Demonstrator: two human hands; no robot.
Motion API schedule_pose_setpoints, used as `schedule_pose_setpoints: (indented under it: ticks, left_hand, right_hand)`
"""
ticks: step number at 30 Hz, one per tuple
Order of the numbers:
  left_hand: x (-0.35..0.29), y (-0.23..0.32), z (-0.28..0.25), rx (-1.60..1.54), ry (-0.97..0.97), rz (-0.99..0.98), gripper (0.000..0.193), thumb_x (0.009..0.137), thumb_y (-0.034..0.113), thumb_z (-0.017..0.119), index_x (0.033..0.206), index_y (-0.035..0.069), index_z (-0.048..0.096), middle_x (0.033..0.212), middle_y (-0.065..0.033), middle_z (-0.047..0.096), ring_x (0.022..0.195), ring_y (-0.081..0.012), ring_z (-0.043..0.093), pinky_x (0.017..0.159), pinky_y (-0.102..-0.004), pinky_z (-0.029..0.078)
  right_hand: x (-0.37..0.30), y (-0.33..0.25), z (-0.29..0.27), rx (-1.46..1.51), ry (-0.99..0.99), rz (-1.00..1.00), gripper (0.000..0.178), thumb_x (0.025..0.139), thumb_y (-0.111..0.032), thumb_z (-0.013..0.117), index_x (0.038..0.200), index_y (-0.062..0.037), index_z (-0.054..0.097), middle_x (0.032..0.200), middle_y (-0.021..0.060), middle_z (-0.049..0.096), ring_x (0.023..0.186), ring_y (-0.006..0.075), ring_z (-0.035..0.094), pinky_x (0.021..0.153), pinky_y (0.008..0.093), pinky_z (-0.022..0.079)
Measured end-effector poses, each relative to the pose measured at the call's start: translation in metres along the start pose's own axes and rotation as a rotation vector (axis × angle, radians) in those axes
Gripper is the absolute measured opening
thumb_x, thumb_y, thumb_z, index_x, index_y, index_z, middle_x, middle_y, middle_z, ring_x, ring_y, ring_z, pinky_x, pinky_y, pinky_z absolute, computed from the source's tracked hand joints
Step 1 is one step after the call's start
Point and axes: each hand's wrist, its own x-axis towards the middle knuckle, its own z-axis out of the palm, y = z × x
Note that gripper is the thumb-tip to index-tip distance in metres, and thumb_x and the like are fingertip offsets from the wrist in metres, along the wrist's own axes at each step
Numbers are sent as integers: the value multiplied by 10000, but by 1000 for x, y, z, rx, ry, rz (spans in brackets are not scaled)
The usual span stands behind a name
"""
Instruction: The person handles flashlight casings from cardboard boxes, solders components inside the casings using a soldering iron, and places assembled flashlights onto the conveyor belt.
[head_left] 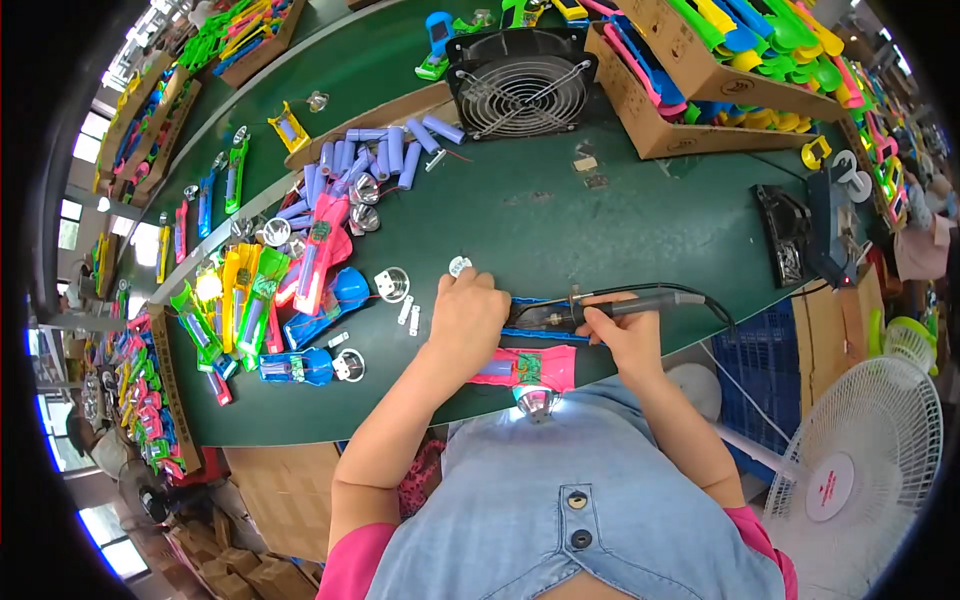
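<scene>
In the head view, the person's right hand (625, 335) was closed around the black handle of a soldering iron (610, 308), held like a pen with its tip pointing left, probably so the point could be steered finely. The left hand (465, 315) lay palm down, fingers curled onto a blue flashlight body (545, 318) on the green table (620, 220), seemingly pinning it flat so the iron's tip could meet it; whether the fingers actually pinched anything could not be told. Just nearer the person lay a pink flashlight half (530, 368) with a small green circuit board showing, its reflector head (536, 402) lit at the table's edge. To the left, near at hand, sat a pile of open flashlight shells (265, 295) in yellow, green, pink and blue, with loose silver reflectors (365, 190) and purple cylindrical batteries (375, 155) beyond them. A black square fan (520, 85) stood farther back facing the work, perhaps to clear fumes. Cardboard boxes of coloured plastic parts (720, 60) lined the far right.
</scene>
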Motion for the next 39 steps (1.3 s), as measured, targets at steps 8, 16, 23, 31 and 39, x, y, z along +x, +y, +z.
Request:
schedule_pose_setpoints:
  ticks: [8,16,23,31,39]
  left_hand:
    - [2,0,-3,-22,-39,15,20,634,116,631,617,115,640,664,-58,539,741,-227,527,648,-351,375]
    - [5,2,-4,17,-51,9,13,617,119,643,605,114,639,657,-56,550,743,-222,535,638,-347,378]
    - [4,4,-6,40,-57,-13,43,605,124,659,598,108,619,660,-53,552,748,-221,541,649,-345,378]
    - [6,5,-8,48,-95,-33,28,608,127,657,611,117,631,679,-43,551,773,-220,533,669,-353,376]
    - [5,1,-19,-92,-109,-31,23,629,132,649,647,122,660,670,-44,550,781,-221,517,665,-352,361]
  right_hand:
    - [0,5,-3,-13,-18,-25,120,794,-13,581,899,43,586,748,96,622,616,125,603,496,222,451]
    - [-13,8,-12,120,21,-170,154,795,-4,572,941,44,564,812,135,616,637,178,617,535,254,494]
    - [-28,-12,-41,-719,-96,-664,275,734,-117,667,981,-50,565,986,116,608,880,257,606,910,437,402]
    - [-21,-6,-46,-829,-42,-680,483,716,-163,688,1123,-85,440,1040,43,612,1089,264,503,1042,489,177]
    - [-21,-4,-47,-700,-125,-543,495,702,-106,693,1122,-82,432,1080,48,605,1084,232,518,1049,486,163]
